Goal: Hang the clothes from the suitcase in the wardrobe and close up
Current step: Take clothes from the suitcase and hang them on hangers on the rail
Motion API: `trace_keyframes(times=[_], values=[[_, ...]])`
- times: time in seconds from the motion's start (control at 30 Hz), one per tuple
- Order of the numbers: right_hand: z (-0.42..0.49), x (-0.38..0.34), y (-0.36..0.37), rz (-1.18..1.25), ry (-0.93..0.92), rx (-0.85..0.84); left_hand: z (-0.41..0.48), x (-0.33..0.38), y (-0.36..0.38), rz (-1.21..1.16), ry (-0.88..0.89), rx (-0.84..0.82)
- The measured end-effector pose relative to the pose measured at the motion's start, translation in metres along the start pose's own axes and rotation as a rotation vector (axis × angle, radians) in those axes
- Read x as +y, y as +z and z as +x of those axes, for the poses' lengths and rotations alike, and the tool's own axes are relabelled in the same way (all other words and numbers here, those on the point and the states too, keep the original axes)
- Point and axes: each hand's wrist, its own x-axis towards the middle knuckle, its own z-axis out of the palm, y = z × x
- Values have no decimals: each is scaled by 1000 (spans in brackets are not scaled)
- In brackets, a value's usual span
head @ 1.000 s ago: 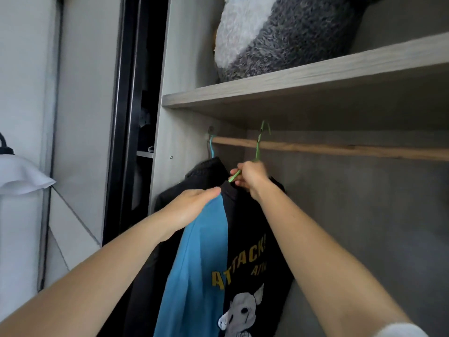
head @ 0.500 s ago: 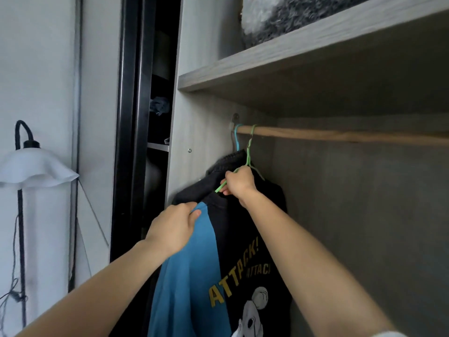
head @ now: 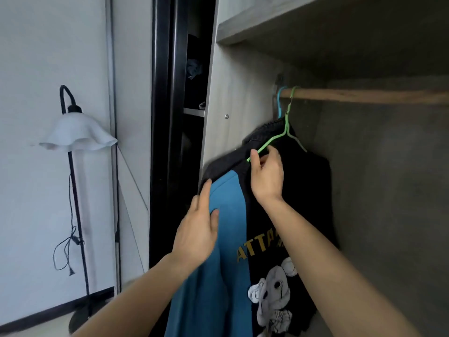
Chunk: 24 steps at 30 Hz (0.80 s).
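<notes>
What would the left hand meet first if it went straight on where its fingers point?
Probably the shoulder of the dark grey hanging garment, just past the index fingertip of the left hand; the pale wood wardrobe side panel lies behind. Depth unclear.

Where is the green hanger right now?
In the head view, the green hanger hangs at the left end of the wooden rail, just right of the blue hanger, with the black-and-blue shirt on it.

Blue hanger [head: 279,103] seemingly mostly behind clothes [head: 306,181]
</notes>
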Motion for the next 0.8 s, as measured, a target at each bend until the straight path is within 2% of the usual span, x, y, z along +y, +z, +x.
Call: trace_keyframes(times=[0.07,0.13,0.3,0.6,0.8], values=[[-32,2,-3,-63,-105,66,-20,-2,-8,18,-22,-5],[-71,1,-7,-99,-145,39,-45,-9,-20,-15,-80,-18],[-192,-4,-13,-177,-82,-278,-129,-37,-59,-44,-222,-119],[-448,-62,-11,-320,94,-758,-341,-109,-172,113,-454,-341],[-603,-84,-6,-394,142,-1128,-489,-158,-243,219,-723,-421]])
